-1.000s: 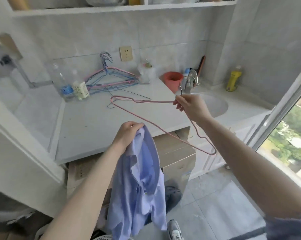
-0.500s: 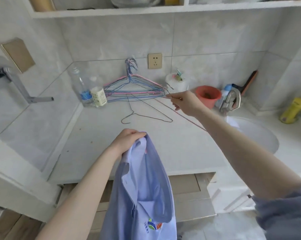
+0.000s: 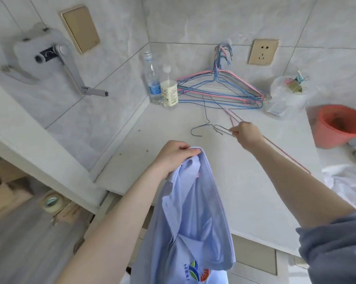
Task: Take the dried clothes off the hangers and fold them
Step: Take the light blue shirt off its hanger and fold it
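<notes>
A light blue shirt (image 3: 195, 218) hangs from the left hand (image 3: 174, 155), whose grip is curled tight round the collar. The cloth drops past the front edge of the table (image 3: 173, 132), with a coloured logo near its lower end. The right hand (image 3: 247, 134) reaches out over the table, its grip pinched narrow on the wire of a pink hanger (image 3: 287, 155) that runs back under the forearm. A dark wire hanger (image 3: 203, 119) lies just beyond the fingers. A pile of pink and blue hangers (image 3: 220, 89) leans at the back wall beside two plastic bottles (image 3: 162, 87). An orange bucket (image 3: 340, 128) stands at the right, with white cloth (image 3: 347, 179) nearer the person.
</notes>
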